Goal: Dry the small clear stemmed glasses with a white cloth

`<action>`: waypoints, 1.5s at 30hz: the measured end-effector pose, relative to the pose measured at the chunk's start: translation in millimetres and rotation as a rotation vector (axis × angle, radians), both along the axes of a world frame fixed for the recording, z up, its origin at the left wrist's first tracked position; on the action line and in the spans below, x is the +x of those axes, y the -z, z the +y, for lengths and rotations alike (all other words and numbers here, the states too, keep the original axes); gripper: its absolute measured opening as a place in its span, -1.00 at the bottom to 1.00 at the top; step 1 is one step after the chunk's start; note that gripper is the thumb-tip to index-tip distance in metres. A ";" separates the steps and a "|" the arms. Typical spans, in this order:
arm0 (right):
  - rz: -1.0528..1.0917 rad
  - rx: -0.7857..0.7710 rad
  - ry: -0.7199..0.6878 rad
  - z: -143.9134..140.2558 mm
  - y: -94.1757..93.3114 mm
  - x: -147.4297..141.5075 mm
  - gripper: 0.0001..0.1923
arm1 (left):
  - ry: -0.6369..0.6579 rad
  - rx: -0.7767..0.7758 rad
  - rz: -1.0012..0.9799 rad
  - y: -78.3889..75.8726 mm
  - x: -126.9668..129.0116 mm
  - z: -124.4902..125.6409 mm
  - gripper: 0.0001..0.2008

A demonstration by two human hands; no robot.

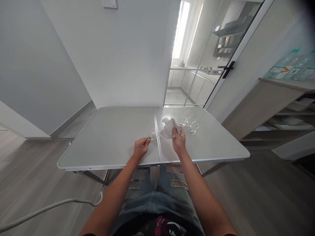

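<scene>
A clear stemmed glass (154, 134) is held over the middle seam of the folding table (110, 137), lying nearly on its side, with the left hand (141, 147) pinched shut on its stem or foot and the bowl pointing toward the right hand. The right hand (178, 141) is closed around a white cloth (169, 127), which bunches up at the mouth of the glass; holding the glass by the thin end seems to leave the bowl free for the cloth to reach. Whether the cloth is inside the bowl or only against its rim cannot be told, as the glass is nearly invisible against the pale tabletop. Just beyond the cloth, to the right, a small cluster of other clear glasses (190, 123) stands or lies on the table, close enough that a wide sweep of the right hand could knock them. The left half of the table shows nothing on it. Further off, a glass door with a black handle (228, 69) opens toward a bright kitchen, and a wooden shelf (283, 95) at the right carries plastic bottles (292, 67). A white cable (49, 208) trails across the floor on the left.
</scene>
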State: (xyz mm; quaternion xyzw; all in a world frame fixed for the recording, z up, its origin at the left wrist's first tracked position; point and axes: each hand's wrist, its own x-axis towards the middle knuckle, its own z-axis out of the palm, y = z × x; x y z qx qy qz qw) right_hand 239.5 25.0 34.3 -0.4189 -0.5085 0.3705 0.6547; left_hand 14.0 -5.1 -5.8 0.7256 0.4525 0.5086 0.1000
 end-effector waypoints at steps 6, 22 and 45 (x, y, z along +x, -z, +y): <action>0.074 -0.097 -0.378 -31.5 3.4 -50.9 -0.47 | -0.041 0.024 0.040 1.9 0.8 0.6 -0.66; 0.251 -0.070 -0.313 -33.7 25.9 -70.5 -0.53 | 0.199 -0.223 -0.138 -3.4 0.1 3.0 -0.50; 0.718 -0.106 -0.318 -23.7 -7.9 -107.6 -0.67 | -0.146 -0.017 0.109 8.3 5.5 7.5 -0.73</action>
